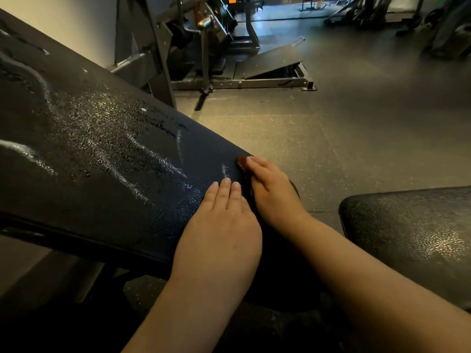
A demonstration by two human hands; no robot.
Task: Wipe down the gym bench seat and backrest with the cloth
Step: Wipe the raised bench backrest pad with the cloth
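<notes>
The black padded backrest slopes up to the left, and wet streaks and droplets shine across it. My left hand lies flat on its lower end, fingers straight and together. Just to the right, my right hand presses with straight fingers on a dark reddish-brown cloth at the backrest's lower far corner. Only the cloth's edge shows past the fingertips and between the two hands. The black seat pad sits at the right, apart from both hands.
A gap with dark frame parts separates backrest and seat. Beyond lies speckled rubber floor. A machine with a slanted footplate stands behind the backrest, and more equipment is at the far right. A pale wall is at the upper left.
</notes>
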